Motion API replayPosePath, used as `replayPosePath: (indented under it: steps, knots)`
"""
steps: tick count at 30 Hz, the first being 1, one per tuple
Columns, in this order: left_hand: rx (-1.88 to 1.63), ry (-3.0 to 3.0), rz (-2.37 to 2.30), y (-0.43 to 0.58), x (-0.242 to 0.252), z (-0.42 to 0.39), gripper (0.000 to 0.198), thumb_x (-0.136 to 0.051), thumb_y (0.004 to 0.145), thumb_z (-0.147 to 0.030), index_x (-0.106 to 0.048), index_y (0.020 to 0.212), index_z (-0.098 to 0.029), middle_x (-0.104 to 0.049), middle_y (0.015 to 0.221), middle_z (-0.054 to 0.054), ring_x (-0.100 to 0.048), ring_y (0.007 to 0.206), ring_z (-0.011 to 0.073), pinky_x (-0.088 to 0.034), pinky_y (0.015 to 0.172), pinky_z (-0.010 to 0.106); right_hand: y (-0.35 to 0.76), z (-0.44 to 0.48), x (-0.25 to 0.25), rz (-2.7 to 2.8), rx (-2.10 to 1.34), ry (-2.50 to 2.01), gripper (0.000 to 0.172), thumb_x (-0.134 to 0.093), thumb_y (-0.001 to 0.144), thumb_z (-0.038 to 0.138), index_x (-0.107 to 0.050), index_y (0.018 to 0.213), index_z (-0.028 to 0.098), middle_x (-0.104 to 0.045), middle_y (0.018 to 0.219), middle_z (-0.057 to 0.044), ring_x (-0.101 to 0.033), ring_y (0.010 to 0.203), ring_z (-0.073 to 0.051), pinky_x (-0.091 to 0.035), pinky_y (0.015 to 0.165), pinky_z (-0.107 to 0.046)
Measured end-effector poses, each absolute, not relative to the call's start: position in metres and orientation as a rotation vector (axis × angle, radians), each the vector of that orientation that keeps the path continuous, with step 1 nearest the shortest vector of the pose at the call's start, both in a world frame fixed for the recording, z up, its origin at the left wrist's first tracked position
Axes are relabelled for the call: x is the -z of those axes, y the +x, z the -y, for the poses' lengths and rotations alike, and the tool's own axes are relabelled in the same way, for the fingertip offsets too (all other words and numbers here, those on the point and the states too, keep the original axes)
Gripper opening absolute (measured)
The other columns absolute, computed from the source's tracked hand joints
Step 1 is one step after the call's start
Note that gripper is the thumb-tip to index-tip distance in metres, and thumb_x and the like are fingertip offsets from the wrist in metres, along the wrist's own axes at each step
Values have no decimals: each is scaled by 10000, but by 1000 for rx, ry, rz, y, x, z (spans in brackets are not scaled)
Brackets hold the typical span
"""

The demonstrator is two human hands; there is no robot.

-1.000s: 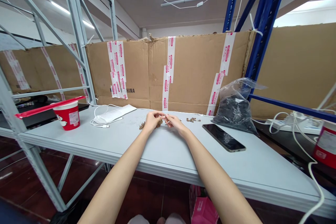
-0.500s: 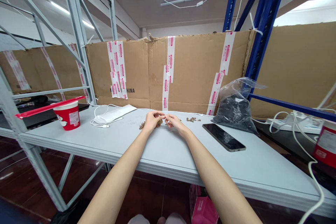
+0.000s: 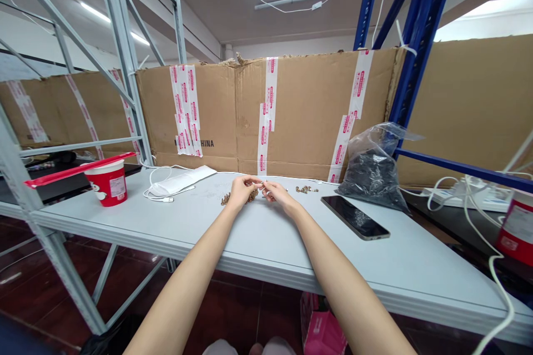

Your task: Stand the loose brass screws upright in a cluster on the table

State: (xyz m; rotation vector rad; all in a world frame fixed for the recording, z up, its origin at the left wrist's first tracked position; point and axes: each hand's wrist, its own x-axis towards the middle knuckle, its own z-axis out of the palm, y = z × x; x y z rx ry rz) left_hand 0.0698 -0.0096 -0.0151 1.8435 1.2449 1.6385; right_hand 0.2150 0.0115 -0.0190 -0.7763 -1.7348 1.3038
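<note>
My left hand (image 3: pixel 243 189) is closed, its fingertips pinched beside those of my right hand (image 3: pixel 274 192), which is closed too. Whatever lies between the fingertips is too small to make out. Small brown-gold pieces (image 3: pixel 252 196) form a pile under and around my left hand, partly hidden by it. A smaller scatter of similar pieces (image 3: pixel 307 189) lies to the right of my right hand on the grey table (image 3: pixel 266 238).
A black phone (image 3: pixel 355 217) and a clear bag of dark material (image 3: pixel 372 172) are at the right. At the left stand a red cup (image 3: pixel 111 184) and a white packet (image 3: pixel 183 180) with a cable. Cardboard (image 3: pixel 308 105) walls the back edge.
The fingers of my right hand have shifted slightly at the fingertips. My left hand has hardly moved.
</note>
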Motion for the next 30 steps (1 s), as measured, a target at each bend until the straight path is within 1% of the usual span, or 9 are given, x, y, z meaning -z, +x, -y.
replayPosePath:
  steps: [6, 14, 19, 21, 25, 30]
  knots:
    - [-1647, 1834, -1264, 69, 15, 9, 194, -630, 616, -285, -684, 745, -150, -619, 636, 18, -440, 558, 95, -349, 553, 222, 216, -10, 17, 1718, -1297, -794, 403, -497, 693, 566, -495, 726, 164, -448, 638, 30, -347, 458, -51, -232, 470, -215]
    - [-1667, 1817, -1277, 69, 14, 9, 178, -652, 604, -281, -685, 725, -154, -649, 686, 33, -467, 591, 104, -373, 588, 229, 216, -7, 14, 1699, -1283, -844, 328, -545, 696, 502, -511, 728, 177, -456, 634, 33, -365, 460, -52, -262, 474, -211]
    - [-1659, 1811, -1275, 70, 13, 11, 195, -652, 603, -301, -686, 726, -153, -649, 691, 36, -480, 595, 108, -379, 587, 232, 217, -4, 12, 1675, -1332, -854, 367, -438, 766, 535, -521, 818, 181, -475, 644, 23, -367, 460, -58, -259, 462, -205]
    - [-1655, 1819, -1265, 70, 14, 11, 191, -647, 606, -298, -684, 723, -153, -645, 682, 33, -479, 587, 107, -379, 579, 230, 216, -3, 12, 1674, -1349, -869, 382, -424, 772, 542, -520, 817, 175, -472, 636, 22, -361, 462, -60, -255, 461, -204]
    - [-1638, 1842, -1258, 70, 15, 9, 196, -640, 616, -307, -683, 730, -154, -641, 669, 31, -472, 570, 103, -375, 561, 228, 216, -5, 13, 1697, -1336, -858, 388, -467, 741, 551, -519, 778, 169, -478, 646, 20, -355, 467, -58, -250, 467, -207]
    - [-1638, 1829, -1263, 70, 15, 9, 209, -646, 614, -317, -683, 732, -148, -648, 682, 35, -476, 563, 99, -376, 556, 225, 218, -10, 17, 1677, -1341, -837, 379, -513, 705, 547, -528, 779, 176, -488, 682, 20, -365, 475, -54, -268, 477, -209]
